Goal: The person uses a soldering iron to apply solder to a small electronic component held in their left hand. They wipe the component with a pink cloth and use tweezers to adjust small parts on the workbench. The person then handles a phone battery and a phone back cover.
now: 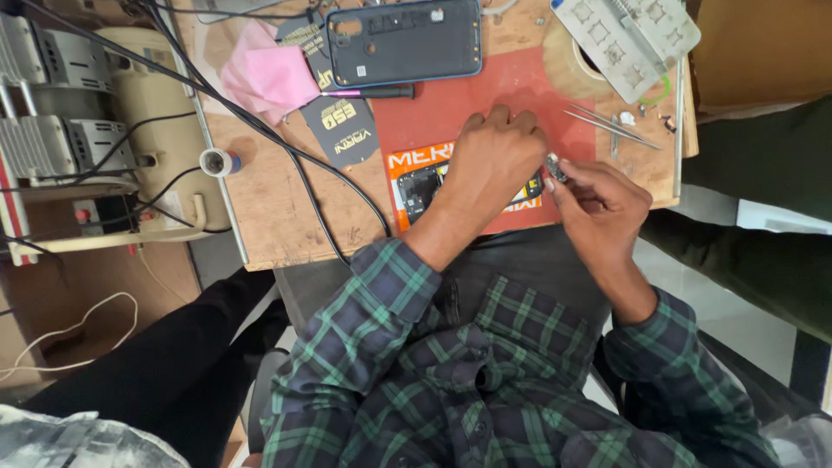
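From the head camera, my left hand (496, 156) lies flat, fingers together, pressing down on the opened phone (422, 188) on the red mat (451, 108) at the near edge of the wooden table (277, 199). My right hand (600, 204) pinches a small metal part (555, 166) in narrow fingertips, just beside the left hand. Tweezers (611, 126) lie further out on the mat, and a dark phone back cover (404, 39) and pink cloth (269, 74) sit at the far side.
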